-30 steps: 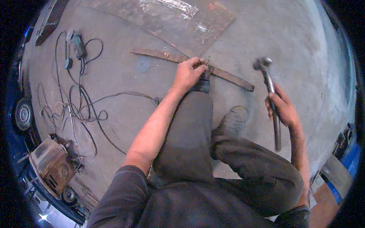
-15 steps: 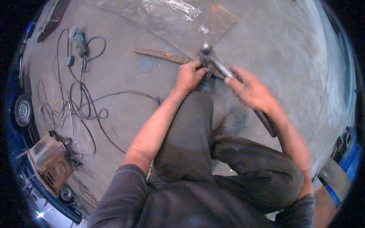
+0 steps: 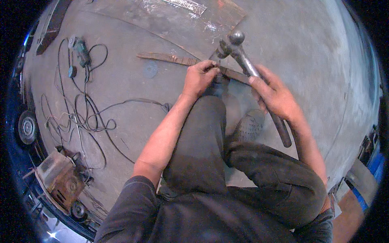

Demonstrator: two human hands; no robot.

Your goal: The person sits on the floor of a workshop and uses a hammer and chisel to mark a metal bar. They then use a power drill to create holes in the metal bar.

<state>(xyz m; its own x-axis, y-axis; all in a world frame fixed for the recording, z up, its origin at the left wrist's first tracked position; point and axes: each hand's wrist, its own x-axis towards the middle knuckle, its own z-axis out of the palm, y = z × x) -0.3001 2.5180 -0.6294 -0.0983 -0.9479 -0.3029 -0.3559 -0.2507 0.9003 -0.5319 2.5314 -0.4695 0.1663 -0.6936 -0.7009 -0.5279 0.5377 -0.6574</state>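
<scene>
One long, flat, rust-brown metal bar (image 3: 162, 57) lies crosswise just beyond the dark-trousered knee (image 3: 208, 107), its R end behind the R hand (image 3: 275, 93). That hand's clamped approx. mid-shaft on a grey steel ball-peen hammer (image 3: 244, 60), head above the bar near the L fingertips; contact w/ anything there can't be told. L hand (image 3: 198, 79): thumb & fingertips close together at the bar's mid; can't tell what they pinch. Vs. 0.5 s ago, hammer head's a bit farther out & to the R; L hand's approx. same spot.
</scene>
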